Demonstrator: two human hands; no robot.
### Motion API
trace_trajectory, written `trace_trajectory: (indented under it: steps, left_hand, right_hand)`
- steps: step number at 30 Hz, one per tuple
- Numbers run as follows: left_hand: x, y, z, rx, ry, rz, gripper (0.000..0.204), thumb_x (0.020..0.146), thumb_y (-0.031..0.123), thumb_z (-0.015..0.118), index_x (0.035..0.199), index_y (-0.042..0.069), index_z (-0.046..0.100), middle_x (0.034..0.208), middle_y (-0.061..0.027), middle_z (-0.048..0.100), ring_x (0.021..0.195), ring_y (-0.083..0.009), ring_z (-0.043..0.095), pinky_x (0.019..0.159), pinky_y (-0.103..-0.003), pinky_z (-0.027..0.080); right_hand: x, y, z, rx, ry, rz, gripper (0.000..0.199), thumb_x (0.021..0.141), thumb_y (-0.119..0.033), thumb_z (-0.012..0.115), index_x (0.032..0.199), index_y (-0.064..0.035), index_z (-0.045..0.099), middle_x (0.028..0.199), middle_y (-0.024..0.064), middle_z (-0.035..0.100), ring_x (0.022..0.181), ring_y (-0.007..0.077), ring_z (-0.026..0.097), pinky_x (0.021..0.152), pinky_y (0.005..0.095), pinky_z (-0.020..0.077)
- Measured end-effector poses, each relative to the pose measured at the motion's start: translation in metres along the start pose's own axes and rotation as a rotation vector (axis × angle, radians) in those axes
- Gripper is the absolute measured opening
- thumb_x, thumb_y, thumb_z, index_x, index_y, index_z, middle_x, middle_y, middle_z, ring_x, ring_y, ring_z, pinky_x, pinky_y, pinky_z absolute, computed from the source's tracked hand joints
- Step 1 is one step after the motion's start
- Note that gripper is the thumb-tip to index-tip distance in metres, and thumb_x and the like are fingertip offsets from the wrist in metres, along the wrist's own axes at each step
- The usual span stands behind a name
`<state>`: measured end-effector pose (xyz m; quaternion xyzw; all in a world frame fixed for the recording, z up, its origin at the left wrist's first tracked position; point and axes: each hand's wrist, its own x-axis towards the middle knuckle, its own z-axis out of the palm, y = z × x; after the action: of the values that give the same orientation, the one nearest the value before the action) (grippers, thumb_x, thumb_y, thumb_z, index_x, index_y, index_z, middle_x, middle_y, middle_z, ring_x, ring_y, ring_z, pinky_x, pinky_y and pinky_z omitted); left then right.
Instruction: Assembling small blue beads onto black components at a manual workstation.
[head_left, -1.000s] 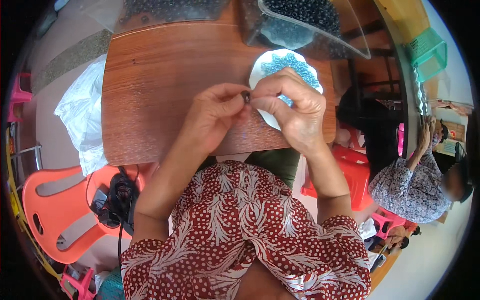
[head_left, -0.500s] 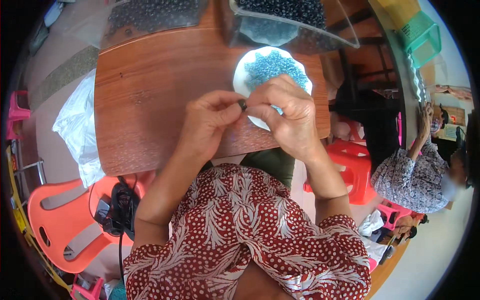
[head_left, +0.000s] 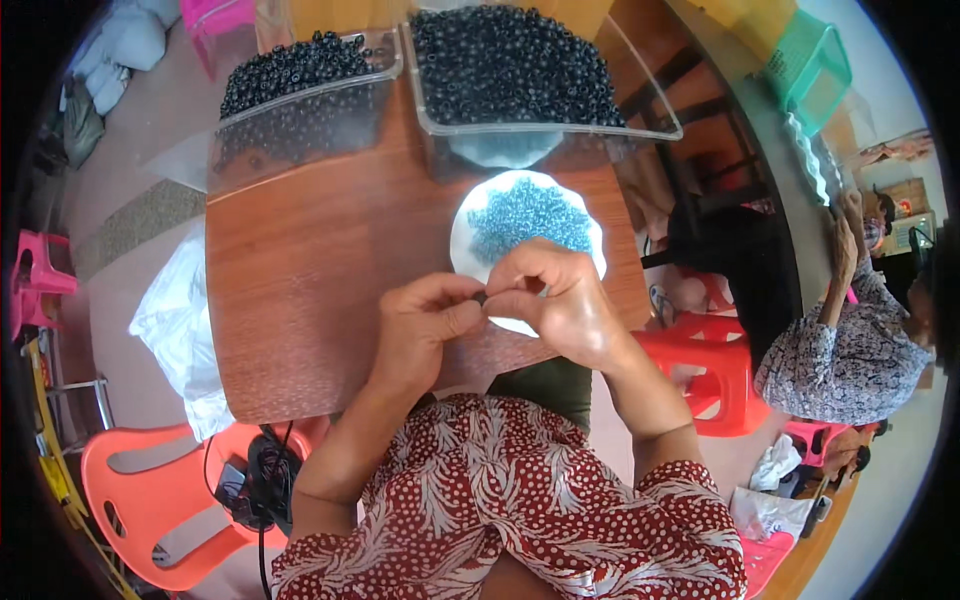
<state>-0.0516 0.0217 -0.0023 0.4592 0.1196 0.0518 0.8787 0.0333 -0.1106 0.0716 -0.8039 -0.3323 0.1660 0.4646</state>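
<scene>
Above the near edge of the table, my two hands meet fingertip to fingertip. My left hand (head_left: 418,330) is closed in a pinch on a small black ring-shaped piece (head_left: 480,297), mostly covered by the fingers. Thumb and forefinger of my right hand (head_left: 565,302) are pressed together against its other side; whatever they hold is hidden. Just beyond and partly under my right hand lies a white scalloped plate (head_left: 461,240) with a heap of tiny clear-blue pieces (head_left: 530,215).
Two clear plastic bins, a left bin (head_left: 400,62) and a right bin (head_left: 540,130), stand at the table's (head_left: 300,300) far side, full of black round pieces. A white plastic bag (head_left: 175,320) hangs left. Red stools (head_left: 700,375) and another person (head_left: 845,350) are at the right.
The view has shifted, so the table and plate sit lower and more of the bins shows. My hands stay together, with the black piece now more covered by the fingers.
</scene>
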Motion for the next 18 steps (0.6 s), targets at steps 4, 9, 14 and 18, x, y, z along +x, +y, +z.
trace_trajectory:
  steps: [4, 9, 14, 18]
  left_hand:
    - [0.003, 0.008, 0.005, 0.038, 0.063, -0.045, 0.016, 0.075, -0.003, 0.061, 0.091, -0.004, 0.063, 0.076, -0.0053, 0.061, 0.068, -0.0106, 0.057, 0.061, -0.021, 0.046]
    - [0.021, 0.001, 0.012, -0.049, -0.048, -0.046, 0.016, 0.077, -0.004, 0.059, 0.093, -0.005, 0.061, 0.078, -0.0082, 0.061, 0.066, -0.013, 0.057, 0.06, -0.024, 0.046]
    - [0.022, 0.002, 0.005, -0.367, -0.093, -0.206, 0.017, 0.081, 0.001, 0.057, 0.097, -0.005, 0.058, 0.081, -0.0121, 0.061, 0.065, -0.0166, 0.057, 0.059, -0.027, 0.046]
    - [0.036, 0.019, -0.01, -0.38, -0.13, -0.158, 0.018, 0.083, 0.003, 0.055, 0.099, -0.005, 0.057, 0.083, -0.013, 0.06, 0.067, -0.0169, 0.057, 0.059, -0.027, 0.046]
  right_hand:
    - [0.004, -0.005, -0.002, -0.086, 0.075, -0.019, 0.016, 0.062, 0.003, 0.071, 0.071, -0.0019, 0.059, 0.069, 0.0017, 0.056, 0.063, 0.008, 0.05, 0.056, 0.0221, 0.0397]
    - [0.013, 0.014, -0.012, 0.479, 0.007, 0.278, 0.014, 0.063, 0.007, 0.068, 0.066, -0.0005, 0.056, 0.065, 0.002, 0.057, 0.058, 0.0091, 0.053, 0.056, 0.0212, 0.0426]
    - [-0.006, 0.03, -0.009, 0.631, 0.16, 0.265, 0.005, 0.073, 0.006, 0.061, 0.076, 0.0031, 0.058, 0.072, 0.0066, 0.061, 0.066, 0.0127, 0.058, 0.065, 0.0237, 0.0466]
    - [-0.013, 0.046, -0.04, 0.463, 0.392, 0.127, 0.009, 0.076, 0.001, 0.063, 0.085, 0.0032, 0.062, 0.081, 0.007, 0.062, 0.072, 0.01, 0.056, 0.068, 0.0221, 0.0455]
